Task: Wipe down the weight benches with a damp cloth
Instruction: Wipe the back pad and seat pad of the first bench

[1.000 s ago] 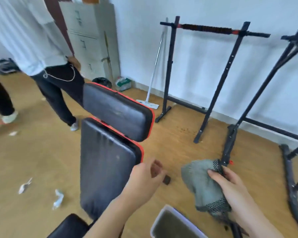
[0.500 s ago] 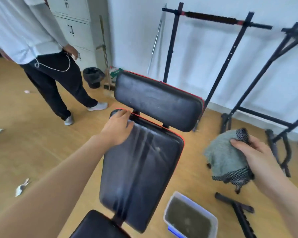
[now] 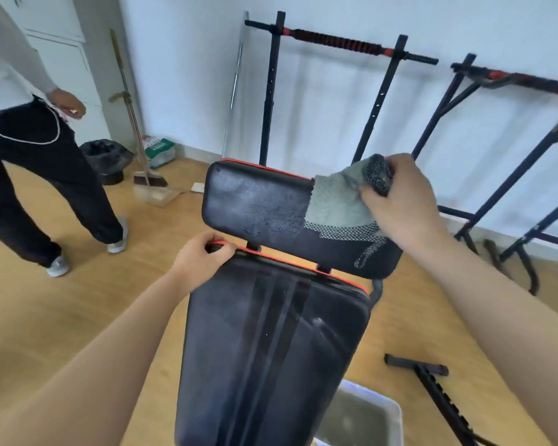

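While my right hand [image 3: 400,204] bunches the grey-green cloth [image 3: 335,201], its mesh-edged flap lies draped over the right end of the bench's black headrest pad [image 3: 258,204], whose vinyl looks scuffed and streaked. My left hand [image 3: 200,259] grips the red-piped top corner of the back pad [image 3: 271,349]. Below is a wooden floor [image 3: 62,300], with a tub of murky water [image 3: 368,413] beside the bench and black racks [image 3: 371,101] against the white wall [image 3: 190,75].
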